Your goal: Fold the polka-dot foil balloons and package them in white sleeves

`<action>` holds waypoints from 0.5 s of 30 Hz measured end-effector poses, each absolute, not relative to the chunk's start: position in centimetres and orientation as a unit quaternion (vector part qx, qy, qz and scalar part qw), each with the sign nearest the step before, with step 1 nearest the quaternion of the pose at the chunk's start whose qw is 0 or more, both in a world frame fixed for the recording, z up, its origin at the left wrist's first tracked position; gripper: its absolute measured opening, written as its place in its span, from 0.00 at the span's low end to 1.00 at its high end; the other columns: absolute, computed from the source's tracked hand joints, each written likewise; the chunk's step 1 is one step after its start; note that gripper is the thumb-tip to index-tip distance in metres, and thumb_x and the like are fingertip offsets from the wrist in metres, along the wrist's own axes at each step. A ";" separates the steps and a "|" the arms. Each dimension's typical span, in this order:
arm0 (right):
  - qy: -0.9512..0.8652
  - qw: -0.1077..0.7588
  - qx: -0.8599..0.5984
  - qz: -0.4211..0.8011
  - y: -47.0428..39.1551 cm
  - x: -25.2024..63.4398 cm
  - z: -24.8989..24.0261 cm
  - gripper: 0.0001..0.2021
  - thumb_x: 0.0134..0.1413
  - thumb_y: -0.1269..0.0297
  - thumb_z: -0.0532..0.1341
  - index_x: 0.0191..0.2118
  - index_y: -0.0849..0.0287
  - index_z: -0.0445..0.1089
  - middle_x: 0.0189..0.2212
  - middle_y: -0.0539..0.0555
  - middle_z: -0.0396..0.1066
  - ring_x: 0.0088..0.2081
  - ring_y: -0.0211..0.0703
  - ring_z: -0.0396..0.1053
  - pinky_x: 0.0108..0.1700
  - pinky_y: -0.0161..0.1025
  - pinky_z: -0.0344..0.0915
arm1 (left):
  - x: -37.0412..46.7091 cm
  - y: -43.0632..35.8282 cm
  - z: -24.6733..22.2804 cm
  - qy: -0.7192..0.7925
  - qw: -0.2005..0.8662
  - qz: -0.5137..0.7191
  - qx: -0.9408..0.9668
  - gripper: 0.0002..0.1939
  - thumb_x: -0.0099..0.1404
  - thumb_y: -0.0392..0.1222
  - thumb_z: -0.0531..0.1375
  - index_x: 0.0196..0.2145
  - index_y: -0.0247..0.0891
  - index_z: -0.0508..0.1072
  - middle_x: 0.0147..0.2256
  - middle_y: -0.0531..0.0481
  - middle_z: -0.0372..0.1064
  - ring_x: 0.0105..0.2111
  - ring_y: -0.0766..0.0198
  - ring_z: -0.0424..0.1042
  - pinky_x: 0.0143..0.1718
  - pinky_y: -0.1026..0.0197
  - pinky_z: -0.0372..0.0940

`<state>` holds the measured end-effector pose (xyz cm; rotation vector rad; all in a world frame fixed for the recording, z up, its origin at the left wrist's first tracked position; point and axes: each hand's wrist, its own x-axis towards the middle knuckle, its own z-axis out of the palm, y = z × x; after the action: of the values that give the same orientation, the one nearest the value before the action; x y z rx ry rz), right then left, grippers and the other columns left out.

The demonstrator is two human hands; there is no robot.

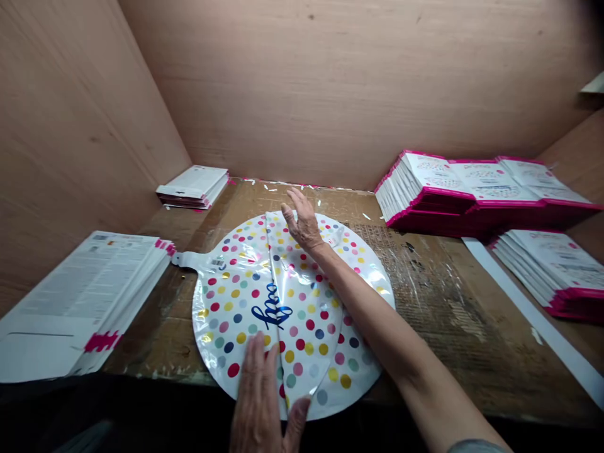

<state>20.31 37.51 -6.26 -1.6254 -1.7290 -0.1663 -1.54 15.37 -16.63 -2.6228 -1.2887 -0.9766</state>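
Note:
A flat white foil balloon (236, 292) with multicoloured dots and blue script lettering lies on the work surface, its tail pointing left. Part of it is folded over, making a crease that runs from the far edge to the near edge across the lettering. My left hand (259, 402) rests at the balloon's near edge, fingers stretched out and the thumb apart beside the crease. Farther away, my right hand (303, 221) is over the balloon's far edge, fingers spread; whether it presses on the foil I cannot tell. Neither hand grips anything.
White printed card packs (94, 296) and a smaller stack (193, 184) stand at left. Pink-edged card packs (472, 182) and another stack (557, 267) stand at right. A white strip (533, 314) lies on the taped cardboard surface (434, 296). Wooden panels (302, 88) enclose it.

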 end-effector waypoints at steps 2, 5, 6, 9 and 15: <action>-0.669 0.467 -0.577 -0.033 32.2 21.3 -4.9 0.22 0.69 0.59 0.44 0.58 0.66 0.63 0.58 0.63 0.65 0.60 0.43 0.61 0.61 0.44 0.58 | -1.5 15.1 -16.1 -0.452 -0.002 -0.330 -0.829 0.20 0.66 0.54 0.54 0.46 0.36 0.69 0.62 0.29 0.57 0.66 0.38 0.49 0.53 0.36 0.64; -0.658 0.507 -0.554 0.053 21.7 20.2 -4.6 0.23 0.69 0.56 0.43 0.43 0.58 0.73 0.38 0.56 0.76 0.43 0.43 0.73 0.50 0.43 0.69 | -1.2 15.6 -14.4 -0.451 -0.071 -0.345 -0.820 0.13 0.65 0.50 0.54 0.30 0.40 0.69 0.56 0.33 0.67 0.62 0.36 0.58 0.52 0.35 0.64; -0.702 0.466 -0.530 0.094 18.3 19.0 -5.1 0.24 0.69 0.56 0.42 0.39 0.56 0.74 0.33 0.54 0.76 0.39 0.42 0.74 0.47 0.42 0.70 | -1.0 16.1 -13.3 -0.457 -0.122 -0.333 -0.816 0.13 0.65 0.50 0.54 0.28 0.40 0.68 0.51 0.35 0.71 0.57 0.39 0.65 0.49 0.39 0.68; -0.854 0.326 -0.373 0.159 11.6 14.0 -7.4 0.20 0.69 0.58 0.46 0.38 0.51 0.75 0.33 0.51 0.76 0.38 0.38 0.75 0.45 0.35 0.70 | -0.4 18.1 -8.4 -0.491 -0.338 -0.249 -0.764 0.16 0.61 0.54 0.54 0.22 0.42 0.66 0.26 0.48 0.72 0.29 0.55 0.74 0.27 0.56 0.69; -0.743 0.292 -0.602 -0.031 11.7 13.6 -9.2 0.15 0.63 0.71 0.50 0.52 0.61 0.67 0.41 0.59 0.74 0.46 0.48 0.71 0.47 0.43 0.70 | 0.2 20.2 -0.7 -0.445 -0.623 -0.236 -0.598 0.21 0.46 0.59 0.64 0.20 0.40 0.65 0.19 0.55 0.62 0.19 0.66 0.62 0.17 0.65 0.58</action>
<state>13.60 11.74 -9.22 -1.6040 -1.9789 -0.0826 0.22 20.18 -0.72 -3.4325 -2.5539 -1.3541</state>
